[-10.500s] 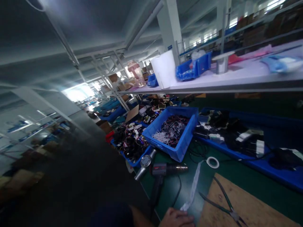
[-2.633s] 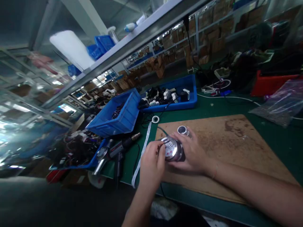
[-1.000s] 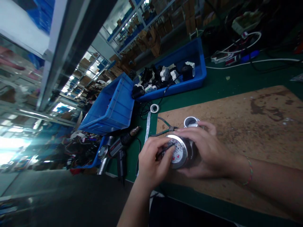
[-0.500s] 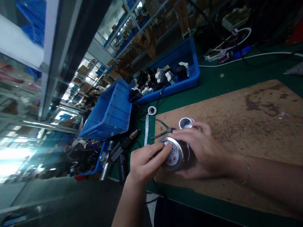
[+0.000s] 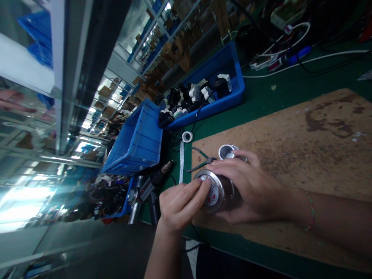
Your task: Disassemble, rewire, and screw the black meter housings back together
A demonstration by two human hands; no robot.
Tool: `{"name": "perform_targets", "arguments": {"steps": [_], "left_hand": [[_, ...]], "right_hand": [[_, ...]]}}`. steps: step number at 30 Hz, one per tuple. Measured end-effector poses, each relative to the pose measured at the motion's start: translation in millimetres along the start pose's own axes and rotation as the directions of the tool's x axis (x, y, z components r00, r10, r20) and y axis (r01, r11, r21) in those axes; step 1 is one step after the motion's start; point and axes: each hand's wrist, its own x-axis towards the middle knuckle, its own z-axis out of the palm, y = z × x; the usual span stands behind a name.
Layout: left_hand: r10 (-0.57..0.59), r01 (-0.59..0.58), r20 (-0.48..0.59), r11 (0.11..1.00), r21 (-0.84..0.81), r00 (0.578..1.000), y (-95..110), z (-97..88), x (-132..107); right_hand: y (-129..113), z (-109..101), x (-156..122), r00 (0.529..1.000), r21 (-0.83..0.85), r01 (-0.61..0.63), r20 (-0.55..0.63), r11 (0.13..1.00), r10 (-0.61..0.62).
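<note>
My right hand [image 5: 252, 190] is wrapped round a cylindrical metal housing [image 5: 222, 193], lying on its side with its end turned toward my left hand. That end has a shiny metal rim around a round white disc [image 5: 213, 195] with red marks. My left hand [image 5: 180, 203] is closed, its thumb and finger pinched together against the disc. Whatever may be between those fingertips is too small or hidden to name. Just beyond my right fingers stands a white-rimmed round part [image 5: 226, 151], partly covered by the hand. Pliers with dark green handles [image 5: 200, 164] lie beside it.
A brown board [image 5: 279, 143] covers much of the green bench [image 5: 261, 97]. Behind are a blue bin [image 5: 236, 91] of black and white parts and a tilted blue crate [image 5: 147, 139]. A power tool [image 5: 151, 182], a tape roll [image 5: 187, 136] and a blue-handled tool [image 5: 299, 55] lie around.
The view has shifted slightly. My left fingertips have moved a little over the disc, while my right hand keeps its hold on the housing.
</note>
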Motion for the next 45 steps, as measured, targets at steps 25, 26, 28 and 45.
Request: {"name": "perform_targets", "arguments": {"steps": [25,26,28,45], "left_hand": [[-0.755,0.657,0.212,0.354,-0.665,0.621,91.8,6.0,7.2],[-0.751,0.649,0.2,0.367,-0.667,0.63,94.1,4.9,8.1],[-0.752,0.644,0.173,0.395,-0.655,0.636,99.3,3.2,10.4],[-0.873,0.722,0.205,0.21,-0.659,0.442,120.6,9.4,25.8]], "right_hand": [[-14.7,-29.7,7.5,0.954,-0.209,0.297,0.031,0.932,-0.297],[-13.6,-31.0,7.7,0.953,-0.195,0.301,0.025,0.933,-0.302],[-12.4,-32.6,7.6,0.955,-0.181,0.292,0.004,0.939,-0.296],[-14.4,-29.1,8.7,0.953,-0.186,0.282,-0.057,0.941,-0.297]]}}
